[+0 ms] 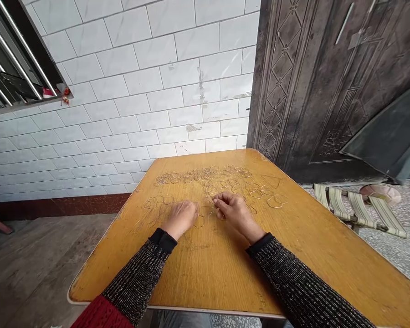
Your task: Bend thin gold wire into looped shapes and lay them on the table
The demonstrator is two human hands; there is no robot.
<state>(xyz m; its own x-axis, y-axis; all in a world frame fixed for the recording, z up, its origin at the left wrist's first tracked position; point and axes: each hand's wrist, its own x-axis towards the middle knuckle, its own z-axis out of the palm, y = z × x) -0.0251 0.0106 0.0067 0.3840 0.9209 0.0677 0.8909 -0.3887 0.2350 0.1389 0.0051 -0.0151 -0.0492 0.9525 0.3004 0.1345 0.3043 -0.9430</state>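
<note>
Near the middle of the wooden table, my left hand point(181, 217) is closed in a loose fist, knuckles up, its fingertips mostly hidden. A thin wire ring point(199, 226) shows at its fingers. To its right, my right hand point(235, 213) pinches thumb and forefinger together on fine wire. Thin loops show in the gap between the hands; which hand holds which loop is hard to tell. Several thin wire rings point(276, 201) lie beyond and to the right of my right hand. Looser wire pieces point(153, 209) lie left of my left hand.
A long row of wire rings point(205, 174) crosses the far part of the table point(205, 273). Behind stands a white tiled wall point(177, 91), with a dark carved door point(310, 91) to the right. A striped folding stool point(358, 209) is beside the table's right edge.
</note>
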